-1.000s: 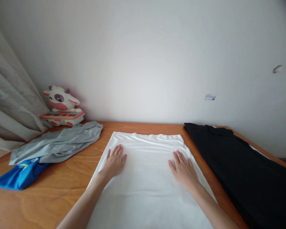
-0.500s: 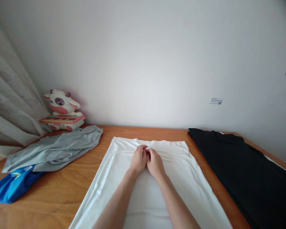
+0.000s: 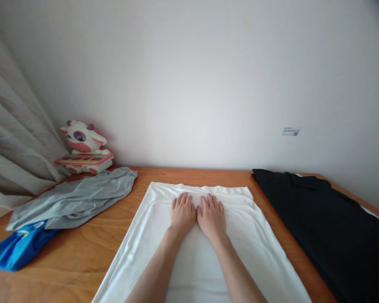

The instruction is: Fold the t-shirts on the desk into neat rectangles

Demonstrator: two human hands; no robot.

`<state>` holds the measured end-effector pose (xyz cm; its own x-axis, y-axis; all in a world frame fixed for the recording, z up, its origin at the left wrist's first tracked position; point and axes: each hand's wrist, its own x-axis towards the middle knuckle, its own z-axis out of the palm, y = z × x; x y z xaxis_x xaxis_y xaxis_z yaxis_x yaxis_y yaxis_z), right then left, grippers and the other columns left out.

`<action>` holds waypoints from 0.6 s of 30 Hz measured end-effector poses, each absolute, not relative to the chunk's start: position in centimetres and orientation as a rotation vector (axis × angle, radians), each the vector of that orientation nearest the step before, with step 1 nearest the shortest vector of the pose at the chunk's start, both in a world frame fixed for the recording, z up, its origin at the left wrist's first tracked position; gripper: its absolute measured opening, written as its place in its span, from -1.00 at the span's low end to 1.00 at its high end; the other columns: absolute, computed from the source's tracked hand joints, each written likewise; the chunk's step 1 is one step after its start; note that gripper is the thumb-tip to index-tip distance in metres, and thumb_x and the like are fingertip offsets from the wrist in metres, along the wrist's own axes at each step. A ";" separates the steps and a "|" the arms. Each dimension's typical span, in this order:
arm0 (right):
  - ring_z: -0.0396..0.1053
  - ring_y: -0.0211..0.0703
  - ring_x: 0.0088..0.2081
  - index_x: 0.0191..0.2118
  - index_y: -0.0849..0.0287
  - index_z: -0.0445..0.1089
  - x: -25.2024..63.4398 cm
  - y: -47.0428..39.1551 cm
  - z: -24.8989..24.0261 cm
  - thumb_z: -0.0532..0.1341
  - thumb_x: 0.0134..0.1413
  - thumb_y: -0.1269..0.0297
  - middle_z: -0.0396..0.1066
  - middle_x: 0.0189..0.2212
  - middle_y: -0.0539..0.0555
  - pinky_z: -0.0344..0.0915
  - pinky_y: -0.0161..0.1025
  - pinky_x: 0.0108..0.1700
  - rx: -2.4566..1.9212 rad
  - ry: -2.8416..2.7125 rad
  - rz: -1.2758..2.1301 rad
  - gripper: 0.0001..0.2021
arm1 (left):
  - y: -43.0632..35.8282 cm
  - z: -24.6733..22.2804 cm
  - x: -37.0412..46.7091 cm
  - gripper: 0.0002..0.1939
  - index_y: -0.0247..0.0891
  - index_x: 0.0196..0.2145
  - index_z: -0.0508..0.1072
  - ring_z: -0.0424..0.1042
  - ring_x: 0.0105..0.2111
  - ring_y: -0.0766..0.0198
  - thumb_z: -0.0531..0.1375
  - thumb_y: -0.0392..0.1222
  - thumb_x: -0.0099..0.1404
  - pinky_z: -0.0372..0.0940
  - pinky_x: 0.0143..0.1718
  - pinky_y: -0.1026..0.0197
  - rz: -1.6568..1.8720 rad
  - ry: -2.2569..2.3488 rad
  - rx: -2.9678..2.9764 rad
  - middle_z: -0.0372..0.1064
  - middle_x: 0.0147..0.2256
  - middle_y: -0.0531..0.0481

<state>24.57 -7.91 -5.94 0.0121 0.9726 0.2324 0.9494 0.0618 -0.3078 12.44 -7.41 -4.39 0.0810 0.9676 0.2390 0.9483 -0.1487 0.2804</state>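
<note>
A white cloth [image 3: 196, 261] lies spread on the wooden table, its far edge running straight across with small wrinkles. My left hand [image 3: 182, 213] rests palm down on it near that far edge, fingers stretched forward and holding nothing. Beside it, my right hand [image 3: 212, 214] lies flat on the same cloth, fingers a little apart. The two thumbs are close together at the middle of the cloth.
Left on the table [image 3: 113, 214] are a grey garment [image 3: 82, 198] and a blue one [image 3: 25, 248] partly under it. A cow-shaped toy keyboard [image 3: 84, 147] stands behind them. Black clothing [image 3: 328, 223] lies at the right. A curtain [image 3: 15, 126] hangs at the left.
Both hands were drawn together with bent fingers; now they lie flat, fingers stretched forward. The view has shifted slightly.
</note>
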 end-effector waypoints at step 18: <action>0.20 -0.15 0.32 0.25 0.12 0.34 32.1 -2.7 -6.6 -0.06 0.41 0.28 0.30 0.31 0.12 0.03 -0.07 0.35 -1.787 -2.100 0.031 -0.57 | -7.0 -5.4 11.8 -0.45 -0.26 0.32 0.27 0.02 0.40 -0.14 -0.01 -0.02 0.47 -0.10 0.38 -0.26 0.424 2.088 2.265 0.09 0.38 -0.26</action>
